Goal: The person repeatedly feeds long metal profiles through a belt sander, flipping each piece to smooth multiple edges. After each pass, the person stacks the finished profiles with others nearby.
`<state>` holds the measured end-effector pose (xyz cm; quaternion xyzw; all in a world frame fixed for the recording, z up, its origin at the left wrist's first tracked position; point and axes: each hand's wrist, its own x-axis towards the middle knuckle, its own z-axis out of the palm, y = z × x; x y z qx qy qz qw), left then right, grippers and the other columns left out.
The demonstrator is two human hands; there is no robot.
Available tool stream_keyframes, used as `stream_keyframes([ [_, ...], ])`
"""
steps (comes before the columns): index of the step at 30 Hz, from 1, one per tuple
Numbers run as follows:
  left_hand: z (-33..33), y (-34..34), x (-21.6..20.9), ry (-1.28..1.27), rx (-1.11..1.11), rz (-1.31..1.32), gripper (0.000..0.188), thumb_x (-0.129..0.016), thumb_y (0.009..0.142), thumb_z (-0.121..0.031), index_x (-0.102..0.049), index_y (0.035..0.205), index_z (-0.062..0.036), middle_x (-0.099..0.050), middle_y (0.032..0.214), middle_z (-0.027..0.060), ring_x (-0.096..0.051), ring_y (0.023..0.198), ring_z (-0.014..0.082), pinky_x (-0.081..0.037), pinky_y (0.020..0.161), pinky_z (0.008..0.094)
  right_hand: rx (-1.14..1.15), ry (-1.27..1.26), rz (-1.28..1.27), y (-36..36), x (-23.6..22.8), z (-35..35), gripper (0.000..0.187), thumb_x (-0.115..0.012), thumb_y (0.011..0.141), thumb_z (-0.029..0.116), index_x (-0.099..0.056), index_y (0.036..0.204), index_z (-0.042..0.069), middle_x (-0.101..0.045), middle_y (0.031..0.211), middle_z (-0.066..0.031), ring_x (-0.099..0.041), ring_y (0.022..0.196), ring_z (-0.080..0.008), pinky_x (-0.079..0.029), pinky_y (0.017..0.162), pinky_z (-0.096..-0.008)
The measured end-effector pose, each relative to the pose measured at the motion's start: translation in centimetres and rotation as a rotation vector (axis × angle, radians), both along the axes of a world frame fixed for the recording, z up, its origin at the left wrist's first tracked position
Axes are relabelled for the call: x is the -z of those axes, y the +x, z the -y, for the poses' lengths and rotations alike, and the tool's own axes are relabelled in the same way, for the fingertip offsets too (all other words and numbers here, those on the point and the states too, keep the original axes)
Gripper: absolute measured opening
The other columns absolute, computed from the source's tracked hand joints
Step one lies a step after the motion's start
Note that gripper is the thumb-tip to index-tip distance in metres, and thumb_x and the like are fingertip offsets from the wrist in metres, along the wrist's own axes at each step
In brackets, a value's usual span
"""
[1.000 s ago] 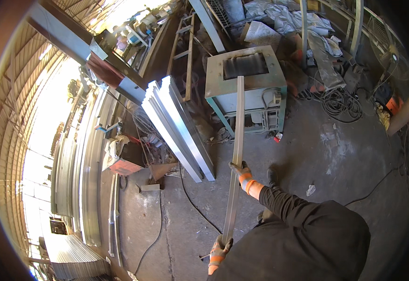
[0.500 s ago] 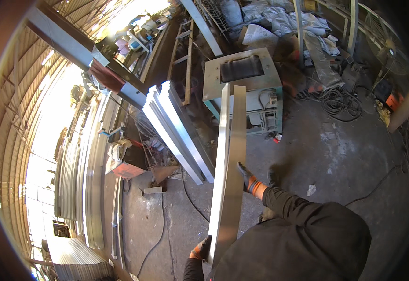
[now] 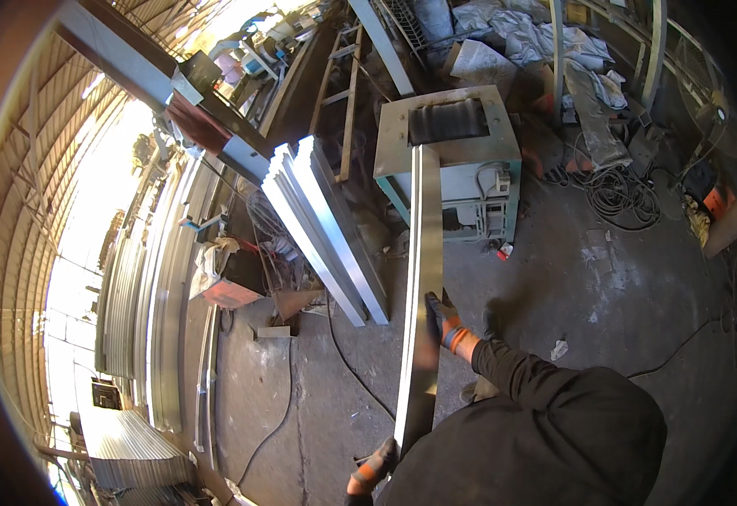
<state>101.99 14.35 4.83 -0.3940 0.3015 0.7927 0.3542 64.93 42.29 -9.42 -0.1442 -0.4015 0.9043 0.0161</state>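
Two long, silvery metal channels (image 3: 428,244) lie side by side in front of me, their bright narrow edges running parallel and close together. Their far ends reach up to the front of a boxy machine. At the near end, my left hand (image 3: 377,464), in a grey and orange glove, is closed on them from the left side. My right hand (image 3: 444,323), gloved alike, grips their right side about halfway along, with its fingers partly hidden behind the metal. Several similar metal channels (image 3: 322,228) lean in a bundle to the left.
The boxy machine (image 3: 392,124) with a dark top opening stands ahead. Coiled cables (image 3: 621,198) lie on the floor to the right, with grey sheeting (image 3: 520,34) beyond. Stacks of long metal profiles (image 3: 166,337) are at left. A loose cable (image 3: 347,358) crosses the floor.
The two channels, apart in a narrow V before, have come together side by side. My left hand has moved slightly right and down with their near end; my right hand stays nearly in place.
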Motion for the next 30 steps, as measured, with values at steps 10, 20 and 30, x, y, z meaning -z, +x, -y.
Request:
stream_keyframes([
  [10,-7.9,-7.9,-2.7,-1.232,0.851,-0.491,0.079,-0.088,0.101,-0.052,-0.057,0.16,-0.0107,-0.085,0.12,0.0261,-0.084,0.111,0.0423,-0.065,0.097,0.0483,0.053,0.349,0.033,-8.1,-3.6,-3.4,0.068,-0.074,0.112,0.025,-0.051,0.172,0.001,-0.06,0.169,-0.0192,-0.059,0.153,-0.0348,-0.046,0.129,-0.043],
  [20,-21.1,-47.2,8.0,-0.864,0.477,-0.603,0.046,-0.087,0.106,-0.039,-0.077,0.129,-0.0002,-0.085,0.114,0.0198,-0.08,0.105,0.025,-0.063,0.091,0.041,0.045,1.886,-0.104,-46.9,-5.2,-16.1,0.076,-0.065,0.111,0.049,-0.058,0.163,-0.006,-0.055,0.173,-0.0285,-0.044,0.165,-0.0489,-0.029,0.14,-0.0589],
  [30,-41.2,-86.9,15.8,-0.5,0.286,-0.651,0.052,-0.077,0.114,-0.047,-0.075,0.133,0.0013,-0.078,0.113,0.0043,-0.065,0.1,0.0137,-0.057,0.088,0.0336,-0.039,2.336,-0.018,-86.0,-0.8,-32.6,0.074,-0.045,0.119,0.056,-0.058,0.168,0.002,-0.053,0.178,-0.0221,-0.044,0.168,-0.0402,-0.021,0.142,-0.0581],
])
